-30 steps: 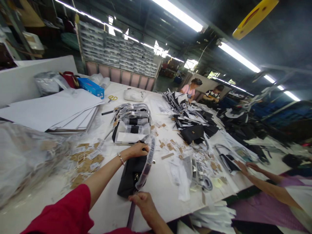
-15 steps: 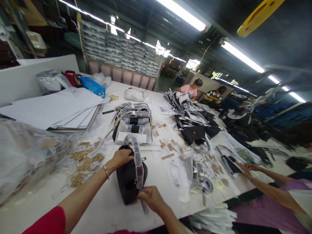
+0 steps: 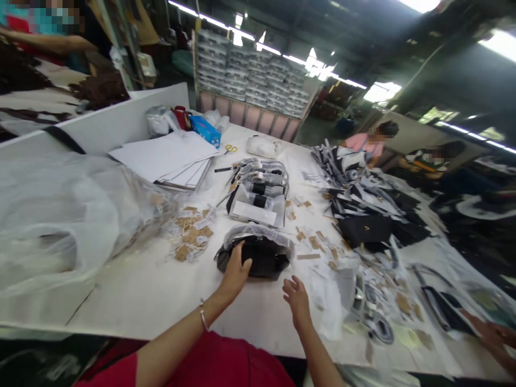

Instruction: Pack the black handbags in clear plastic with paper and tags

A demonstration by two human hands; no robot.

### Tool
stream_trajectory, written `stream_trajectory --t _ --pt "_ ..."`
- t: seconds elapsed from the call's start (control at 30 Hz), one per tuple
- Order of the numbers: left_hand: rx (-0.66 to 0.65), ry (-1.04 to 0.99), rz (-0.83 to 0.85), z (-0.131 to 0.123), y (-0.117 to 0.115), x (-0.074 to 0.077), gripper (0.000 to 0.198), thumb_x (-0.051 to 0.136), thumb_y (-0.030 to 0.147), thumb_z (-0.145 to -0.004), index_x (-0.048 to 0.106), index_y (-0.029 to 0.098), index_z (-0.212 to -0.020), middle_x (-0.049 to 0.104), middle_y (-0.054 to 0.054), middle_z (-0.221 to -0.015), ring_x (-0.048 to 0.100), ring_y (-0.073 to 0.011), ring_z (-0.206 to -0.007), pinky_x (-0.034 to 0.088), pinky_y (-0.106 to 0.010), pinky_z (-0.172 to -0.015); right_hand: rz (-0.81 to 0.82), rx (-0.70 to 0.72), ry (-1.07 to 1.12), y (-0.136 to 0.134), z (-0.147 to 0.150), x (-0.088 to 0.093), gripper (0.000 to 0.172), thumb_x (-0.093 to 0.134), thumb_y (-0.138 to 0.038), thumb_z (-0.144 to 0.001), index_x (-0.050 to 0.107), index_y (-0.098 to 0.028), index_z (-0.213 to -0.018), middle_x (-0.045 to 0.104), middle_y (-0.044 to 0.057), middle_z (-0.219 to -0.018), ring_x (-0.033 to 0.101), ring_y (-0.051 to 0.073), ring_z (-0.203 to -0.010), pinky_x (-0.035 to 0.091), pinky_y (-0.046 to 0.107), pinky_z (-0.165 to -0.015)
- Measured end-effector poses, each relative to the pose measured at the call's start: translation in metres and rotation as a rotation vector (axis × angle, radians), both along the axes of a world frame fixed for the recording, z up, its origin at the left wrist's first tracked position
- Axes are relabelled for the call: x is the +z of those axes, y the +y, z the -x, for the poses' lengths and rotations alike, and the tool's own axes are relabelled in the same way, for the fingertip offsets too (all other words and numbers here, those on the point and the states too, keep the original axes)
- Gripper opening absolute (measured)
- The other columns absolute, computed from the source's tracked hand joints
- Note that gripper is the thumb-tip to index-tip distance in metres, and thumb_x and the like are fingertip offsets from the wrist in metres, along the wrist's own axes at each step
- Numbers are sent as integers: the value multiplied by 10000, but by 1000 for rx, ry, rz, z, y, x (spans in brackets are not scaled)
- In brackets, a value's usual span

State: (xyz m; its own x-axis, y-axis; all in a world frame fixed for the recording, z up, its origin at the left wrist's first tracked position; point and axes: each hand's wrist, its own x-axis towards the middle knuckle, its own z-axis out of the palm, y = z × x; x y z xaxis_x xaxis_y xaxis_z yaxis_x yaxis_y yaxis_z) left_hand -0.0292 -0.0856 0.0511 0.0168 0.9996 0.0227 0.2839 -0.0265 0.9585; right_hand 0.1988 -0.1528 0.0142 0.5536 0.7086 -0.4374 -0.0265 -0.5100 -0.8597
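A black handbag [image 3: 266, 263] lies on the white table in front of me, its handle [image 3: 242, 232] wrapped in clear plastic and arched along the far side. My left hand [image 3: 236, 274] grips the bag's near side, left of its middle, with the thumb and a finger showing on the black surface. Just off the bag's right end, my right hand [image 3: 297, 302] is open and holds nothing, its fingers apart. Beyond the bag, several finished-looking bags [image 3: 258, 201] with wrapped handles stand in a row, close together.
Brown tags [image 3: 192, 234] lie left of the bag, and more tags [image 3: 316, 242] to its right. Clear plastic sheeting [image 3: 72, 215] covers the left side. White boards [image 3: 169, 156], scissors [image 3: 230, 149] and a blue box [image 3: 205, 131] are farther back. A co-worker's hand [image 3: 489, 328] is at the far right.
The handbag has turned from lengthwise to crosswise on the table. My right hand has let go of the strap end and opened. The view has swung left.
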Motion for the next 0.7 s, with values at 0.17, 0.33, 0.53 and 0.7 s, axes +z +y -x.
stream_trajectory --t 0.17,0.33,0.53,0.7 --pt "-81 127 -216 49 -47 4 339 402 274 -936 577 219 -1222 604 -115 -1248 528 -238 -1229 419 -420 -1078 100 27 295 -31 21 -24 1014 844 -589 -501 443 -206 -1350 665 142 -1137 711 293 -899 553 428 -798" --pt "66 241 -128 99 -4 1 418 442 188 -842 536 180 -1249 571 -117 -1289 497 -250 -1242 391 -448 -1095 73 61 363 -25 33 -16 1021 850 -506 -551 352 -256 -1407 663 133 -1142 722 295 -879 550 449 -798" --pt "-430 405 -69 84 21 -4 358 414 177 -856 590 193 -1168 630 -106 -1174 581 -249 -1084 452 -396 -979 55 43 520 -5 50 6 1064 838 -367 -595 222 -268 -1456 679 77 -1016 732 277 -803 553 456 -785" --pt "-305 641 17 73 1 -7 241 483 199 -801 561 188 -1029 624 -85 -955 606 -263 -903 467 -399 -833 -143 13 629 28 63 16 1070 842 -337 -596 231 -295 -1473 666 56 -1078 709 223 -843 548 454 -833"
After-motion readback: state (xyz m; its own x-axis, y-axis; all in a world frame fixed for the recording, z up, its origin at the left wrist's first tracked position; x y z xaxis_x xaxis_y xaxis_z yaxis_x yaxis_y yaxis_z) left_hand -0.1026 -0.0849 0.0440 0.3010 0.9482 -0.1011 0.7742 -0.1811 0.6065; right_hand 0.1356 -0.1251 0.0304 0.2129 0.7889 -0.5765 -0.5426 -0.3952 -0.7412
